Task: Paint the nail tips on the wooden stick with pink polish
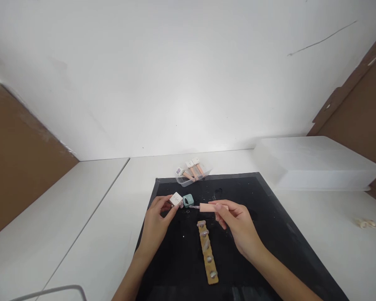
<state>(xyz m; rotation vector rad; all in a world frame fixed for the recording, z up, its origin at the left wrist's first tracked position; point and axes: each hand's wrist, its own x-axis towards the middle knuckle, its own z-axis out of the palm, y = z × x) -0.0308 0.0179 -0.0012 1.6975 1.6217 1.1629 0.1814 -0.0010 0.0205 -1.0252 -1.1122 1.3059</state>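
Observation:
My left hand (158, 219) grips a small white square nail polish bottle (176, 199) between thumb and fingers. Beside that bottle sits a teal square object (188, 200) with a dark mark on it. Between the thumb and fingers of my right hand (235, 221) is a pale pink nail polish brush (208, 207), held level. Its bristle tip points left, close to the teal object; whether they touch I cannot tell. Below, on the black mat, lies a tan strip (208, 253) carrying several shiny nail tips (204, 233).
At the mat's far edge a clear plastic tray (183, 182) holds several pink-and-white bottles (192, 168). A white box (319, 163) stands at the back right, with small beige pieces (365, 223) in front. The black mat (178, 259) covers the white table's middle.

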